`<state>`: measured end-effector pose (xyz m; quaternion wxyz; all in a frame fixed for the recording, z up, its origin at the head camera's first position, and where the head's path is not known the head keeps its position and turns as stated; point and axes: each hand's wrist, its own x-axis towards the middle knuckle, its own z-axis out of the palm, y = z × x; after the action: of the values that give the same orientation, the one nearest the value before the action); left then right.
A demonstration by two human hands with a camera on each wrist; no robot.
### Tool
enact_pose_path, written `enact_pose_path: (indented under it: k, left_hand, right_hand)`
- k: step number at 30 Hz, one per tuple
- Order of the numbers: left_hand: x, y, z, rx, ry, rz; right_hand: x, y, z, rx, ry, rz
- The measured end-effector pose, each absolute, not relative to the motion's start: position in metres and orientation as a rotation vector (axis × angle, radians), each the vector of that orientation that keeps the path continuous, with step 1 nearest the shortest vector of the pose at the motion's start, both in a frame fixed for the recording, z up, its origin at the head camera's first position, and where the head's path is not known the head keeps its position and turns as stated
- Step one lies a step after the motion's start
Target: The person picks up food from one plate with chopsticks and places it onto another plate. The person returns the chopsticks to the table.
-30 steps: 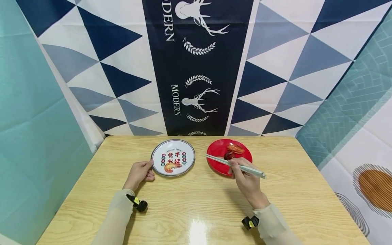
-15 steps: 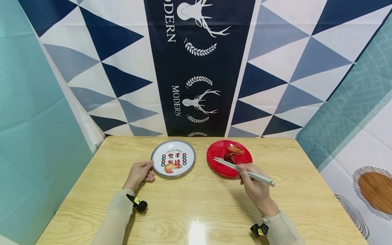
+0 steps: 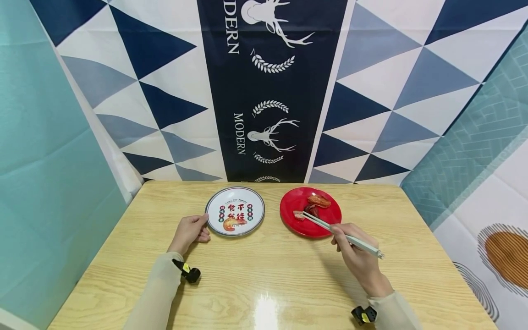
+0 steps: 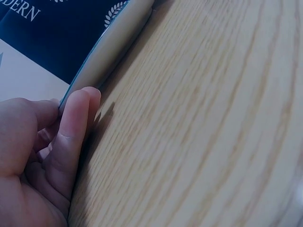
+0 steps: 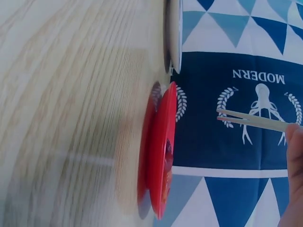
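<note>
While the left hand [image 3: 189, 233] pinches the rim of the white plate [image 3: 255, 199], the right hand [image 3: 360, 256] grips the pale green chopsticks [image 3: 321, 223]; their tips stand slightly apart, holding nothing, raised above the red plate [image 3: 290, 201]. Forward and left of the right hand, the pale piece [image 3: 299, 215] lies on that plate. Expect it to be light, possibly soft and slippery: take it across its middle with even pressure. Treat the white plate as stiff and breakable; hold it by the rim.
</note>
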<state>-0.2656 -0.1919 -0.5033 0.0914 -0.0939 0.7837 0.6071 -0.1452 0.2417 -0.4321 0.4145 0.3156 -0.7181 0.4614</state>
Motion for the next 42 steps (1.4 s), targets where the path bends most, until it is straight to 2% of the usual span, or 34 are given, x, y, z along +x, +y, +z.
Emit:
enact_pose_path:
  k: [14,25,36,42]
  left_hand:
    - [-0.265,-0.191,-0.502,-0.296,2.317,1.803]
    - [-0.264,-0.192,-0.502,-0.285,2.32,1.807]
    - [-0.266,-0.191,-0.502,-0.298,2.324,1.813]
    - [-0.265,-0.191,-0.502,-0.291,2.327,1.813]
  right_hand:
    - [-0.141,0.258,-0.444,0.757,-1.847,1.057]
    - [-0.144,0.258,-0.451,0.637,-1.807,1.162]
    - [-0.153,0.264,-0.462,0.484,-1.852,1.069]
    - [-0.156,0.26,-0.466,0.458,-1.771,1.247]
